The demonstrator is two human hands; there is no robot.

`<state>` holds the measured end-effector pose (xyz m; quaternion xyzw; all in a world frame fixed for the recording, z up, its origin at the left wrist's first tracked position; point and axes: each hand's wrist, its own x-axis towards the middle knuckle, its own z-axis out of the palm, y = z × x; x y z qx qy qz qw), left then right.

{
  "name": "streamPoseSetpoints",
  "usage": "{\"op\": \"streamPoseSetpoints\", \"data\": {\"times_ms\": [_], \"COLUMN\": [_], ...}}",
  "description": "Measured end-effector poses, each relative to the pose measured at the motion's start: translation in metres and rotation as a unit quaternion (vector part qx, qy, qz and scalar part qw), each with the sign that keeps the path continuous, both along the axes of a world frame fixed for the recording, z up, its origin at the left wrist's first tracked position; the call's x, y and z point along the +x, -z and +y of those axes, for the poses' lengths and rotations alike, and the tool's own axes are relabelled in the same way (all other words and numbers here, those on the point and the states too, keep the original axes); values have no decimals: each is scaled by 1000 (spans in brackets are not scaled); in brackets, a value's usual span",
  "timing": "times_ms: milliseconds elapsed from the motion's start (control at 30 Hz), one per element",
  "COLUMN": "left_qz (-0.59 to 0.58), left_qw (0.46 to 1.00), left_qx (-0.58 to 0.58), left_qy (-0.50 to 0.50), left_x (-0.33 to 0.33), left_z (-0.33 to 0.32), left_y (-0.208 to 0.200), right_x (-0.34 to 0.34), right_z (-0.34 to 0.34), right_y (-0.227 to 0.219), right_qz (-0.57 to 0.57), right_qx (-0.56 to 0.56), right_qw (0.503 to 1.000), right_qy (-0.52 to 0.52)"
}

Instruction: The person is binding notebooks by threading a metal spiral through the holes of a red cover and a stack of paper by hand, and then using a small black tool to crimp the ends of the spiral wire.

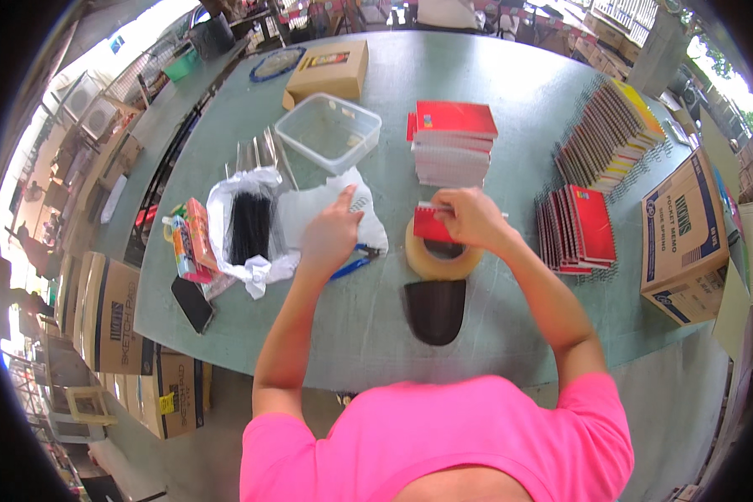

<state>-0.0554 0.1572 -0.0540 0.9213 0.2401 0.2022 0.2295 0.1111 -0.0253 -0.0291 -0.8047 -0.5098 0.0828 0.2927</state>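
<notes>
My right hand (pixel 470 219) pinches a small red-covered memo pad (pixel 429 224) over a wide roll of clear-brown tape (pixel 443 266). On a white cloth-like sheet (pixel 372 222) lie a few dark wire coils (pixel 360 201). My left hand (pixel 333 230) rests over this sheet, its index finger stretched out beside the coils and its other fingers partly hidden. Left of it, a white-lined container (pixel 217 219) holds a dense bundle of black wire spirals (pixel 249 226). Beyond my right hand stands a stack of red-covered pads (pixel 454 121) with white page edges.
Spiral-bound red notebooks (pixel 590 222) and a row of yellow-covered ones (pixel 615 125) stand at the right, beside a cardboard box (pixel 686 238). A clear plastic tub (pixel 330 134), blue-handled pliers (pixel 356 261), a black phone (pixel 194 304) and a dark rounded pad (pixel 435 311) lie on the green table (pixel 527 67).
</notes>
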Motion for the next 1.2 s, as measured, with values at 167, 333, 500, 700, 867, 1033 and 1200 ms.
{"op": "streamPoseSetpoints", "data": {"times_ms": [167, 333, 500, 700, 867, 1033, 1200], "left_qz": [98, -109, -143, -98, -50, -28, -6], "left_qw": [977, 969, 967, 966, 818, 749, 744], "left_qx": [-63, -179, -159, -218, -568, -660, -667], "left_qy": [178, 133, 136, 104, 72, 54, 44], "left_x": [6, 8, 12, 18, 18, 15, 17], "left_z": [-40, -39, -49, -50, -44, -43, -38], "left_y": [7, -6, -5, -1, -6, -11, -11], "right_x": [-2, -1, -1, -2, -6, -8, -5], "right_z": [5, 1, 0, -2, -3, -3, -6], "right_y": [0, -1, -5, -3, -6, -2, -1], "right_qz": [3, 21, 49, 37, 43, 29, 28], "right_qx": [10, 17, 1, 15, 18, 22, 30], "right_qw": [1000, 999, 998, 997, 997, 998, 996], "right_qy": [-10, -32, -49, -63, -62, -56, -84]}}
